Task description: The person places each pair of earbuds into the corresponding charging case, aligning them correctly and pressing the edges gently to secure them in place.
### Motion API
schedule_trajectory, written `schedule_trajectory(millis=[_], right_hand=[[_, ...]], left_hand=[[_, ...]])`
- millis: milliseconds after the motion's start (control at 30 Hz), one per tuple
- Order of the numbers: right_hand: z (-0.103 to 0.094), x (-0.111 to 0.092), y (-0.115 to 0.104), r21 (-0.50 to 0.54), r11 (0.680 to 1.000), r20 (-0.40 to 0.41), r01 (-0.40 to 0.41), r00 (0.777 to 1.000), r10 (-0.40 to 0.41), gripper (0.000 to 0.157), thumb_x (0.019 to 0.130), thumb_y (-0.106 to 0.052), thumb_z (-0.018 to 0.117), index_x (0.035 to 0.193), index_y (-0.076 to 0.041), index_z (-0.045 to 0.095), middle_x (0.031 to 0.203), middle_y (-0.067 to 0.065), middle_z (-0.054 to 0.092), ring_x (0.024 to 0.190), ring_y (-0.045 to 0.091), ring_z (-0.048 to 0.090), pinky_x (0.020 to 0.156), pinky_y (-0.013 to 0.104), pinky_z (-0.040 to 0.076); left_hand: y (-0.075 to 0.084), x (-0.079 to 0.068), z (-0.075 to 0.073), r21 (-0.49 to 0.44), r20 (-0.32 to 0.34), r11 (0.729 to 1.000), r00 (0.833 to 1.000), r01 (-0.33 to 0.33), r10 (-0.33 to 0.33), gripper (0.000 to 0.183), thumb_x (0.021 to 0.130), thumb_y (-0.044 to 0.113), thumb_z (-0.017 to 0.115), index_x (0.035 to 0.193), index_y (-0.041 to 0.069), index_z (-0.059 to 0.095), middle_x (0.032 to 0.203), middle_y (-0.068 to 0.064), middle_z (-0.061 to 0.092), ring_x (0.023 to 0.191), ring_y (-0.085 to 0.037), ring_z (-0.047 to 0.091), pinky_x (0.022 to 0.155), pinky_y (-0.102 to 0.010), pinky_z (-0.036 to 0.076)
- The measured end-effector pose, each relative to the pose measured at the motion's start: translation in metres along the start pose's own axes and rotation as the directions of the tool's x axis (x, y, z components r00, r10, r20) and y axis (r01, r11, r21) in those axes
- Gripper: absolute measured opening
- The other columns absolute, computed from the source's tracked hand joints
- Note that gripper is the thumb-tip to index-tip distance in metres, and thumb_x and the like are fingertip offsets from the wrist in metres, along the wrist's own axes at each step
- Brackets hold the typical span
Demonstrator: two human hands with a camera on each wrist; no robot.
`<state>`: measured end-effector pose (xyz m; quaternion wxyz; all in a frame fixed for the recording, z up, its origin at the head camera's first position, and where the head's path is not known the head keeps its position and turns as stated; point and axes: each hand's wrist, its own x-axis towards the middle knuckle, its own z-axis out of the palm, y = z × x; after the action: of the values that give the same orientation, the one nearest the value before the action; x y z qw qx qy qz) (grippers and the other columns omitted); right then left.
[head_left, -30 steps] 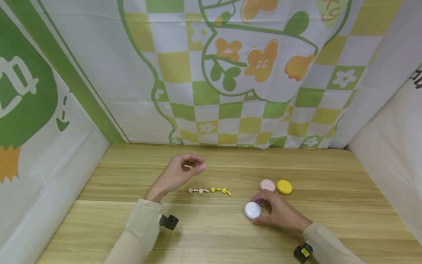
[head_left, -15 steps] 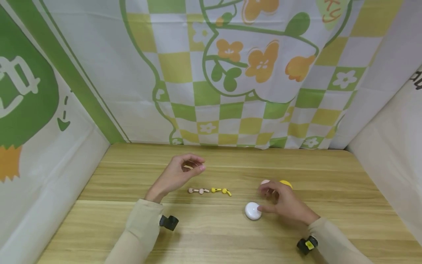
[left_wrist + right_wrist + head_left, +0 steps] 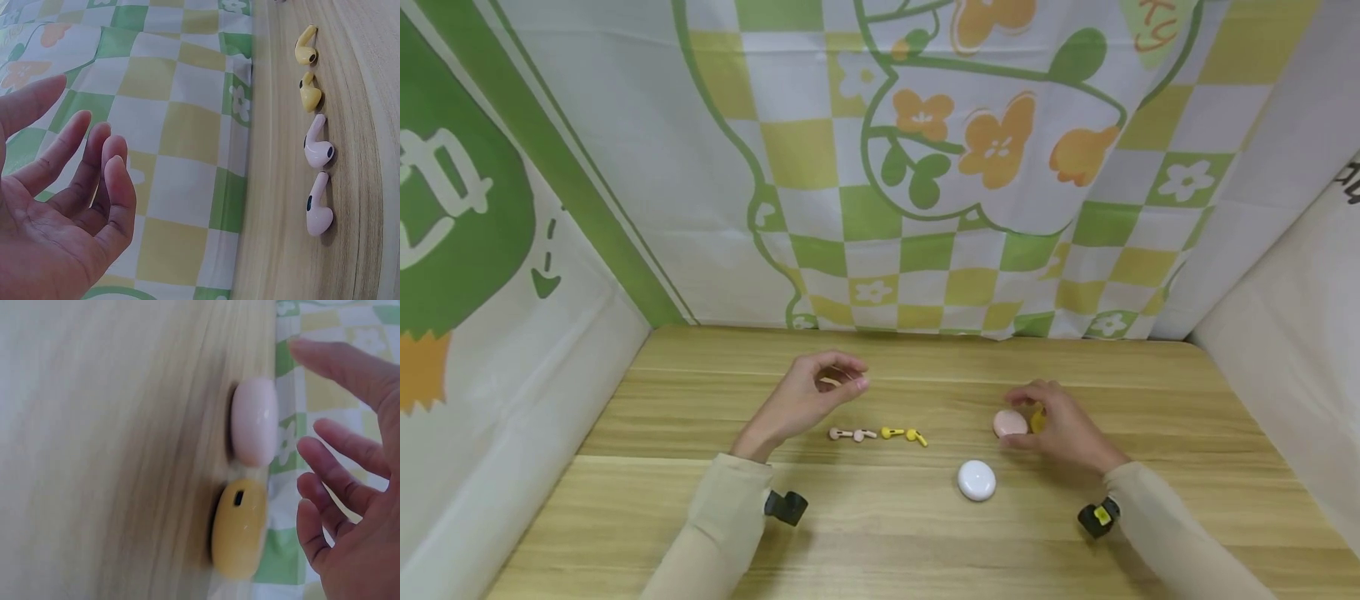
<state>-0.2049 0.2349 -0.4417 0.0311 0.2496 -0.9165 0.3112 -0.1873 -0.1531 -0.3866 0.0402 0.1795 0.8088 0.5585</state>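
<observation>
My right hand (image 3: 1063,427) hovers over the round pink earbud case (image 3: 1009,423), thumb and fingers spread around it. In the right wrist view a gap shows between the fingers and the pink case (image 3: 255,422). Beside it lies a yellow earbud case (image 3: 240,530), partly hidden behind the hand in the head view. A glossy white round case (image 3: 977,481) sits nearer the front. My left hand (image 3: 805,390) hangs above the table with loosely bent fingers, holding nothing. Near it, two pink earbuds (image 3: 319,151) and two yellow earbuds (image 3: 310,94) lie in a row.
All of these lie on a wood-grain table (image 3: 865,533). A checkered cloth (image 3: 925,250) with printed flowers hangs along the back edge, and white cloth walls (image 3: 1292,333) close off both sides.
My right hand has left the white case and moved back to the pink case. The white case stays where it was; the left hand holds its position.
</observation>
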Motion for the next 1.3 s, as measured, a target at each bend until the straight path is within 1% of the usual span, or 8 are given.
schedule_trajectory(millis=[133,267,400,600,900,1133,1300], right_hand=[[0.001,0.003,0.008,0.001,1.0,0.041,-0.02,0.999,0.02,0.058,0.071,-0.027,0.095,0.118,-0.004,0.07,0.11,0.005,0.068,0.106,0.03,0.057,0.091,0.053,0.046],[0.003,0.006,0.012,-0.011,0.999,0.058,-0.03,0.998,0.03,0.057,0.07,-0.03,0.096,0.116,-0.007,0.072,0.11,0.003,0.068,0.109,0.029,0.055,0.093,0.051,0.044],[0.004,0.006,0.013,-0.027,0.999,0.061,-0.033,0.998,0.034,0.056,0.069,-0.031,0.096,0.114,-0.007,0.072,0.11,0.002,0.069,0.108,0.029,0.054,0.092,0.049,0.043],[0.004,0.006,0.012,-0.037,0.998,0.075,-0.042,0.996,0.045,0.055,0.069,-0.029,0.096,0.113,-0.006,0.072,0.111,0.004,0.069,0.105,0.028,0.053,0.091,0.046,0.039],[0.006,0.005,0.015,-0.07,0.997,0.077,-0.035,0.996,0.041,0.053,0.07,-0.026,0.095,0.112,-0.005,0.072,0.112,0.007,0.069,0.104,0.029,0.053,0.094,0.05,0.035],[0.006,0.006,0.015,-0.077,0.996,0.076,-0.035,0.996,0.04,0.048,0.071,-0.026,0.094,0.109,-0.008,0.073,0.108,0.004,0.07,0.101,0.027,0.055,0.093,0.051,0.034],[0.004,0.007,0.013,-0.059,0.998,0.074,-0.037,0.996,0.041,0.05,0.071,-0.028,0.095,0.111,-0.007,0.073,0.106,0.002,0.07,0.099,0.026,0.055,0.089,0.047,0.036]], left_hand=[[0.0,0.0,0.0,0.003,0.0,1.0,1.0,0.006,-0.006,0.026,0.097,0.022,0.072,0.117,0.006,0.069,0.107,-0.006,0.069,0.1,-0.023,0.063,0.091,-0.042,0.054],[0.0,-0.001,0.0,0.004,0.0,1.0,1.0,0.007,-0.007,0.026,0.097,0.021,0.071,0.117,0.005,0.069,0.108,-0.006,0.069,0.1,-0.023,0.063,0.091,-0.04,0.054],[0.0,-0.001,0.0,0.001,0.002,1.0,1.0,0.005,-0.005,0.026,0.098,0.021,0.071,0.118,0.005,0.069,0.108,-0.006,0.069,0.101,-0.023,0.063,0.09,-0.039,0.054],[0.0,-0.001,0.001,-0.001,0.009,1.0,1.0,0.0,0.0,0.026,0.098,0.021,0.071,0.118,0.005,0.069,0.107,-0.006,0.069,0.101,-0.024,0.063,0.091,-0.042,0.053],[-0.001,-0.002,0.001,-0.003,0.012,1.0,1.0,0.005,-0.005,0.026,0.098,0.021,0.071,0.118,0.005,0.069,0.107,-0.006,0.069,0.1,-0.022,0.063,0.09,-0.042,0.053],[-0.001,-0.001,0.001,-0.001,0.014,1.0,1.0,0.009,-0.009,0.026,0.098,0.022,0.071,0.118,0.006,0.069,0.106,-0.006,0.069,0.1,-0.022,0.063,0.09,-0.042,0.053],[-0.001,-0.002,0.001,0.003,0.015,1.0,1.0,0.007,-0.007,0.026,0.098,0.022,0.071,0.118,0.005,0.069,0.107,-0.006,0.069,0.1,-0.022,0.063,0.089,-0.04,0.054]])
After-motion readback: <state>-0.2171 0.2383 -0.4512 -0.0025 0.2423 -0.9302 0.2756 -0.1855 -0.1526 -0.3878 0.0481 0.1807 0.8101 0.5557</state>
